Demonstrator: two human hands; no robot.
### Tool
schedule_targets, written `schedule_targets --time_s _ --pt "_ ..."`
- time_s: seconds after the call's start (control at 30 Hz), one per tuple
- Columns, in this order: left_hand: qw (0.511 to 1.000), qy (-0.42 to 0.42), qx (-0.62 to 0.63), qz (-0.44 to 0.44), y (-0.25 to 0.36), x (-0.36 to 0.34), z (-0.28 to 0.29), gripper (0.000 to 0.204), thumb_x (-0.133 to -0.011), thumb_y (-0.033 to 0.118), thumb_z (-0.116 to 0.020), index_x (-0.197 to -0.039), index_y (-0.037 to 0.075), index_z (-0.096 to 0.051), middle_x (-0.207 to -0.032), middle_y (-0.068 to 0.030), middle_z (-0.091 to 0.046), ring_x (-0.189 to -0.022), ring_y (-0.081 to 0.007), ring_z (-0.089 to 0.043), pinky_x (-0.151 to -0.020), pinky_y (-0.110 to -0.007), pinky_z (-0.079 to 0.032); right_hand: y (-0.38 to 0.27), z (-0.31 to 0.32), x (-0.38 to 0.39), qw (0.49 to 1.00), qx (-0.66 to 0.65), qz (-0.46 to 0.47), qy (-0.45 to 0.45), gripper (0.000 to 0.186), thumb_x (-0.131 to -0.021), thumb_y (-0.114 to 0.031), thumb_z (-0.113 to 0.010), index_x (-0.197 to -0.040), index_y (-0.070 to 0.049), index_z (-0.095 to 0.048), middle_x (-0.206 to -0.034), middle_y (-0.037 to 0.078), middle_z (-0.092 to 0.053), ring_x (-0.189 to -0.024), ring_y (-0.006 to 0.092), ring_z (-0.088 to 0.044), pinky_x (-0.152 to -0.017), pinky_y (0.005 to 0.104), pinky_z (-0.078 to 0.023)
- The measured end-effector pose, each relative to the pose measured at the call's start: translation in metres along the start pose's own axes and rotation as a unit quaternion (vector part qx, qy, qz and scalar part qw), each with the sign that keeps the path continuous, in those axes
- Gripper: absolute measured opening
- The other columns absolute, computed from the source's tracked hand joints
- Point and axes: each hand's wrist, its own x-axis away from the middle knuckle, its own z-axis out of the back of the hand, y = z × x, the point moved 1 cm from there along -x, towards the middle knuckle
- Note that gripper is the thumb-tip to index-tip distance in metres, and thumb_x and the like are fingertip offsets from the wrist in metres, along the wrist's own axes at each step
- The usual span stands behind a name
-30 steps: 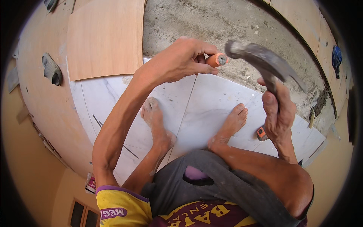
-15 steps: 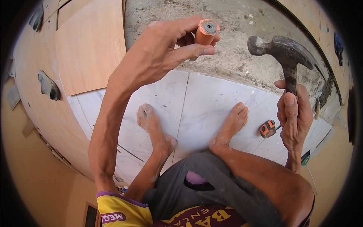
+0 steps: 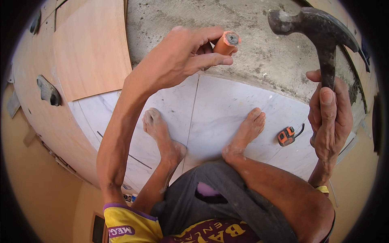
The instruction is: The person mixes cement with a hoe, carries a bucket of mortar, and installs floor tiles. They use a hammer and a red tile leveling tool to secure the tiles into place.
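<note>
My left hand (image 3: 174, 60) is closed round an orange-handled chisel (image 3: 225, 45), held above the edge between the tiles and the rough concrete. Its battered grey end faces up at me; the blade is hidden below the hand. In my right hand (image 3: 333, 115) is a claw hammer (image 3: 326, 42), gripped by its handle with the thumb laid along it. The dark hammer head is raised well to the right of the chisel, its striking face pointing left. Hammer and chisel are apart.
White marbled tiles (image 3: 219, 109) lie under my bare feet, with bare concrete (image 3: 182, 16) beyond. Wooden sheets (image 3: 91, 52) cover the left side, where a grey shoe (image 3: 48, 91) lies. An orange and black tape measure (image 3: 286, 136) rests on the tiles near my right foot.
The hammer has risen and moved to the right with my right hand, looming larger. My left hand has shifted slightly right and down with the chisel. The view has also shifted a little.
</note>
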Motion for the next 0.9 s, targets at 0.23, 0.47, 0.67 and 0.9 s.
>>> schedule_targets --time_s 0.23,0.47,0.67,0.9 --pt "0.999 -0.008 0.014 -0.035 -0.003 -0.003 0.003 0.035 -0.094 0.036 -0.076 -0.114 0.007 -0.072 -0.094 -0.0032 -0.074 -0.081 -0.0151 -0.065 -0.077 -0.031 -0.053 -0.049 0.020 -0.010 0.985 0.087 0.044 0.140 0.048 -0.113 -0.042 -0.045 -0.129 -0.001 -0.063 -0.060 -0.007 -0.037 -0.046 0.0009 -0.032 -0.041 0.0187 -0.023" --pt "0.999 -0.020 0.001 -0.034 -0.018 -0.003 0.006 0.039 -0.095 0.041 -0.074 -0.113 0.006 -0.072 -0.093 -0.0052 -0.075 -0.085 -0.0165 -0.067 -0.078 -0.033 -0.052 -0.039 -0.026 -0.026 0.990 0.140 -0.007 -0.025 0.041 -0.112 -0.042 -0.049 -0.124 -0.005 -0.062 -0.062 -0.007 -0.037 -0.050 0.0010 -0.030 -0.046 0.0191 -0.022" --pt "0.996 -0.015 0.053 -0.070 -0.025 -0.006 -0.003 0.040 -0.093 0.043 -0.075 -0.110 0.006 -0.073 -0.093 -0.0057 -0.077 -0.079 -0.0185 -0.066 -0.072 -0.033 -0.051 -0.059 -0.020 -0.018 0.995 0.051 -0.053 0.070 0.034 -0.113 -0.036 -0.047 -0.120 -0.005 -0.058 -0.063 -0.007 -0.036 -0.050 0.0016 -0.030 -0.045 0.0215 -0.023" --pt "0.996 -0.028 0.004 -0.080 -0.017 -0.004 0.002 0.036 -0.094 0.038 -0.074 -0.107 0.005 -0.069 -0.075 -0.0085 -0.061 -0.067 -0.0237 -0.052 -0.063 -0.037 -0.043 -0.037 -0.024 -0.016 0.989 0.100 -0.089 -0.061 0.029 -0.111 -0.034 -0.053 -0.112 -0.005 -0.056 -0.066 -0.002 -0.048 -0.057 0.0071 -0.042 -0.054 0.0264 -0.035"
